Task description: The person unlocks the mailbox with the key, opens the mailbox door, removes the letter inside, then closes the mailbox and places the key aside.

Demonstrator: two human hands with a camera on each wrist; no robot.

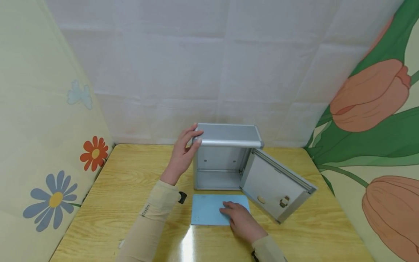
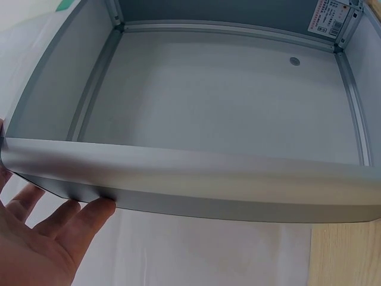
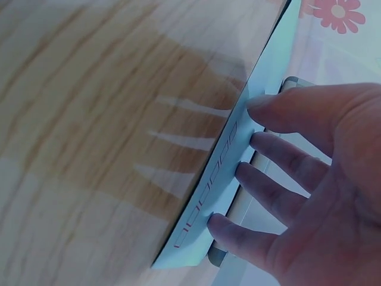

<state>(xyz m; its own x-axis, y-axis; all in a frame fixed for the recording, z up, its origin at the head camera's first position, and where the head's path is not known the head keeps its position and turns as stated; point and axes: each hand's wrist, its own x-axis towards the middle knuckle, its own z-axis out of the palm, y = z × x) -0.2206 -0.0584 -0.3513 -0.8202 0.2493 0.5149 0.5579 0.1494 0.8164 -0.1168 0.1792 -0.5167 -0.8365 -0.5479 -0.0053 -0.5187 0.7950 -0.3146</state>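
A grey metal box (image 1: pixel 229 133) stands upright, its front side facing me and its hinged door (image 1: pixel 278 185) swung out to the right. My left hand (image 1: pixel 181 153) rests on the box's upper left corner, with fingers on the top and the thumb at the front edge. In the left wrist view, fairly straight fingers (image 2: pixel 95 217) touch the outer panel. A light-blue envelope (image 1: pixel 206 209) with red postcode squares lies on the table before the box. My right hand (image 1: pixel 240 220) touches it near its right end, fingers spread; in the right wrist view the fingertips (image 3: pixel 221 225) meet its surface.
A wood-grain table (image 1: pixel 137 174) runs back to a white cloth backdrop (image 1: pixel 163 72). Painted flower panels border both sides. The door carries a metal lock (image 1: pixel 284 201) on its inner face. Inside the box, a printed label (image 2: pixel 328 18) sits near a corner.
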